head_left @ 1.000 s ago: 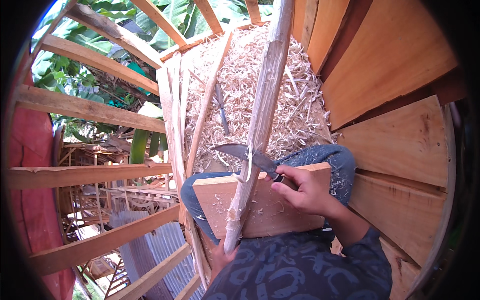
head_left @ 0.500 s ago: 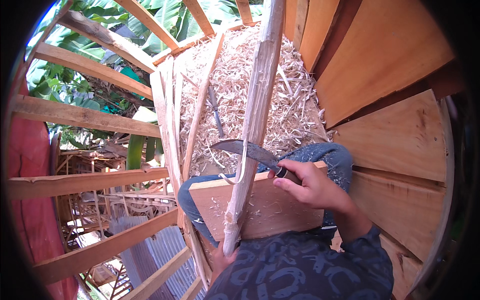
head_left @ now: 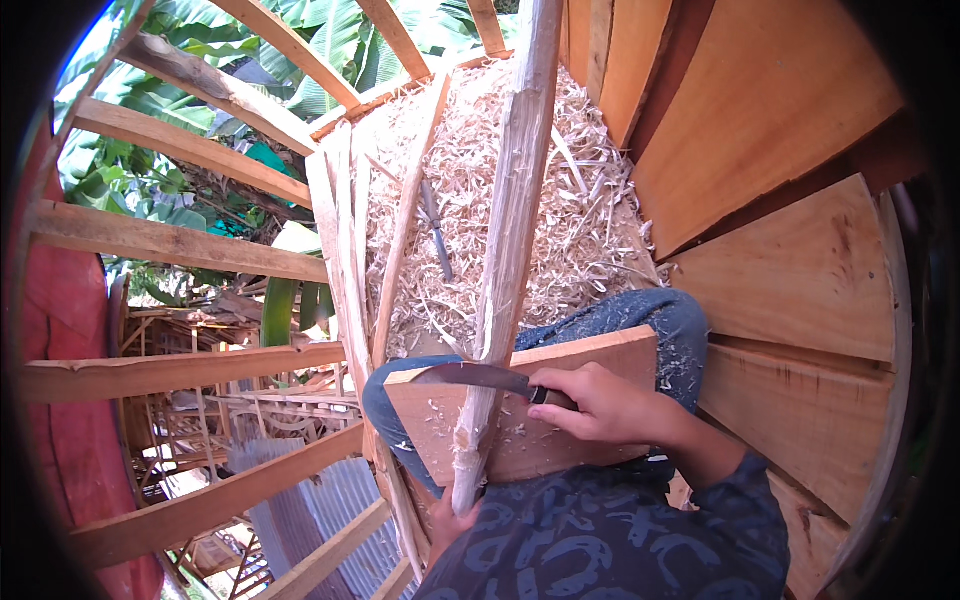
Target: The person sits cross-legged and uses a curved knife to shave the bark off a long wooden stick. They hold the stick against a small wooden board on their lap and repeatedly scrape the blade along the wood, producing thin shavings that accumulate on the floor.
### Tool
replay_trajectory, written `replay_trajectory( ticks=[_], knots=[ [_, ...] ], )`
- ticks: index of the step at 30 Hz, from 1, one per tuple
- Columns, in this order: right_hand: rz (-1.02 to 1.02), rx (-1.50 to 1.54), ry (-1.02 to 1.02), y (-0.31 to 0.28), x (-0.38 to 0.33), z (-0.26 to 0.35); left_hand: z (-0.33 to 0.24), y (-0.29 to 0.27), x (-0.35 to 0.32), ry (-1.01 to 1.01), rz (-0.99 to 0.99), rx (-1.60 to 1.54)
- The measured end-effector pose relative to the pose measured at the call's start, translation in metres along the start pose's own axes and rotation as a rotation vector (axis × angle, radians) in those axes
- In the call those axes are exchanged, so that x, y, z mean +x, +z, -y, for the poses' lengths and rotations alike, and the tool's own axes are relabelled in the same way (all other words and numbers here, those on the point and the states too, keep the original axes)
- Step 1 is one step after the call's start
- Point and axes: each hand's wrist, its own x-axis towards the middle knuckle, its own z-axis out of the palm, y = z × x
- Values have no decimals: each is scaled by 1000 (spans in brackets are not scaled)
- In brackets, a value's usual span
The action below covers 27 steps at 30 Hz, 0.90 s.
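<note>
A long, pale, roughly peeled wooden pole [head_left: 512,200] runs from the top of the view down to my body, slanting across a flat board [head_left: 570,410] on my lap. My left hand [head_left: 446,522], partly hidden by the pole, is closed around its near end. In my right hand [head_left: 610,405] is a knife [head_left: 470,374] with a curved blade and dark handle. Its blade lies across the pole over the board, tip pointing left. Small wood chips are scattered on the board.
Curly wood shavings [head_left: 580,220] cover the floor ahead, with a slim tool [head_left: 436,230] lying on them. Long wooden strips [head_left: 405,220] lie along the left side, beside a slatted railing [head_left: 190,244]. Plank walling [head_left: 790,270] closes the right side. Banana leaves show beyond the railing.
My right hand has drawn the knife down the pole toward my body. The thin curled shaving that hung by the blade is no longer visible there. My left hand stays at the pole's end.
</note>
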Motion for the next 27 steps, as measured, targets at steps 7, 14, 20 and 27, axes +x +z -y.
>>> replay_trajectory(
  ticks=[7,14,20,27],
  knots=[
    [-128,186,59,-22,10,10,6,-1,-4,-30,19,0],
    [-275,257,87,-28,11,9,3,0,-4,-51,-14,0],
    [-53,107,-85,-7,8,0,10,0,-2,-35,41,30],
    [-406,213,-34,-14,13,7,8,1,-1,-42,-1,24]
  ],
)
